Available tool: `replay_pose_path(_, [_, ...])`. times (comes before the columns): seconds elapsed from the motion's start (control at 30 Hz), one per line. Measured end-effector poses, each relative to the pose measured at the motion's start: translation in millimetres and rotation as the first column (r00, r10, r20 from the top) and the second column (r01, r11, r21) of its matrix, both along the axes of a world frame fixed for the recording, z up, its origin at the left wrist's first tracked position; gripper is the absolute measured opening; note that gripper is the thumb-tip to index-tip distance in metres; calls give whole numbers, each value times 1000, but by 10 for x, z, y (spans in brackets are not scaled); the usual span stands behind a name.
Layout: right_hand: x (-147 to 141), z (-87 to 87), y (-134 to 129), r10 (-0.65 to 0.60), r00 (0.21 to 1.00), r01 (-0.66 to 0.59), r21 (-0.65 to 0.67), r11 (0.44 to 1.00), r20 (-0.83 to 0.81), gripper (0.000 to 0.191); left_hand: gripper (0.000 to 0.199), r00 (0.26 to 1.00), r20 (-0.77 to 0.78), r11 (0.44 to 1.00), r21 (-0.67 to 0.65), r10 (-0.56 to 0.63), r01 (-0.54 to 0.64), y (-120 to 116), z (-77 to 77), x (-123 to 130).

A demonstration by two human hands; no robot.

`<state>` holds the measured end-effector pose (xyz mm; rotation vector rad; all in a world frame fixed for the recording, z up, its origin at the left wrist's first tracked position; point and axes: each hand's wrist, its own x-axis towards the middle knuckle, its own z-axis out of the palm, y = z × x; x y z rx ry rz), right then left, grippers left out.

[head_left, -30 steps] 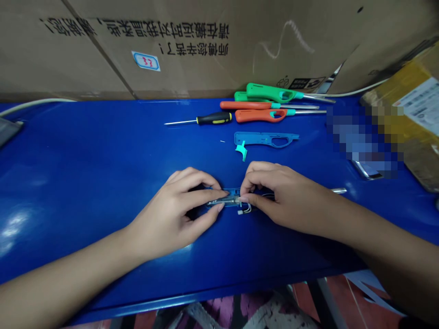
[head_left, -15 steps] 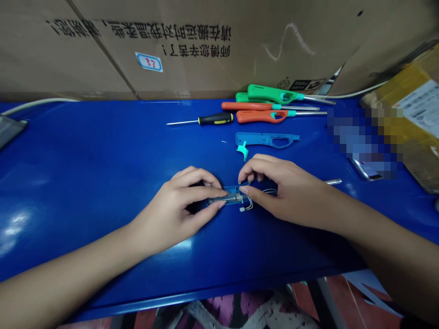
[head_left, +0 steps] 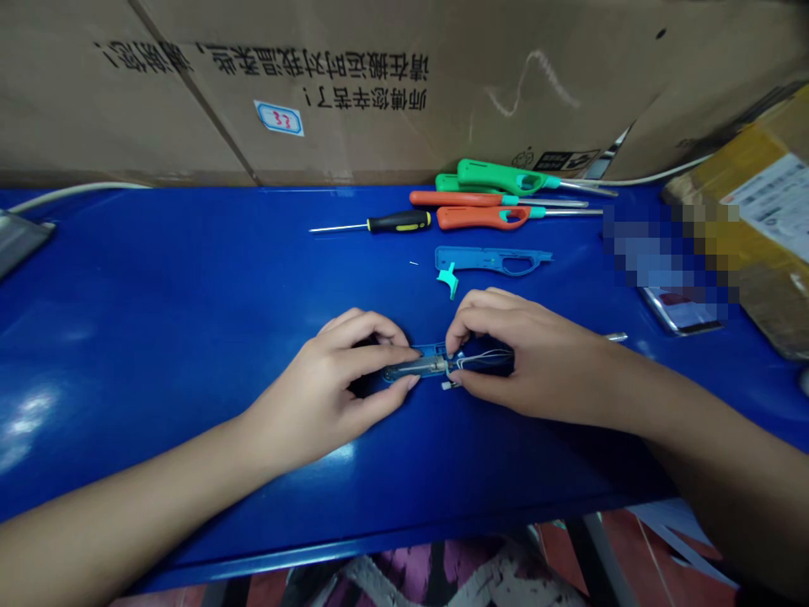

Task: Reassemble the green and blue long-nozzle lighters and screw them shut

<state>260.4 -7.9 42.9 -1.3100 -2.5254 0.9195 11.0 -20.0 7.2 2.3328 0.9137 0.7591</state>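
An opened blue lighter half (head_left: 432,349) lies on the blue table between my hands, with a clear fuel tank (head_left: 414,368) inside it. My left hand (head_left: 350,367) grips its left end, thumb below and fingers above. At the other end, my right hand (head_left: 499,350) has thumb and index finger closed on opposite sides of the lighter, near the tank's valve. Thin pale wires (head_left: 484,357) run between those fingers, and a small white piece (head_left: 448,385) sticks out below the thumb. The lighter's far right part is hidden by my right hand.
Behind my hands lie the other blue shell half (head_left: 474,258), a turquoise trigger (head_left: 450,280), a screwdriver (head_left: 398,222), orange lighters (head_left: 468,218) and green lighters (head_left: 496,174). A phone (head_left: 683,312) and a taped box (head_left: 758,211) are at right. A large carton (head_left: 354,143) stands along the back.
My right thumb has moved down from the middle of the lighter to its near side, and the index finger has come down to the far side. My left hand keeps its grip.
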Motion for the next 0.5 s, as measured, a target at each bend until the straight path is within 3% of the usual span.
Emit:
replay_pose_path(0.17, [1,-11,-13,3,1000,-2,-13,1000,12,13,21,1000,-24,999,34,2,-1,-6,-1,0])
replay_pose_path(0.33, [-4,5,-18,-11,1000,10,-22,1000,-25,17,23,999,3,987,156,-36,35,-10,-9,-33])
replay_pose_path(0.5, [-16,-7,-19,19,999,-22,-54,998,-50,9,29,996,32,971,227,-80,71,-16,13,-64])
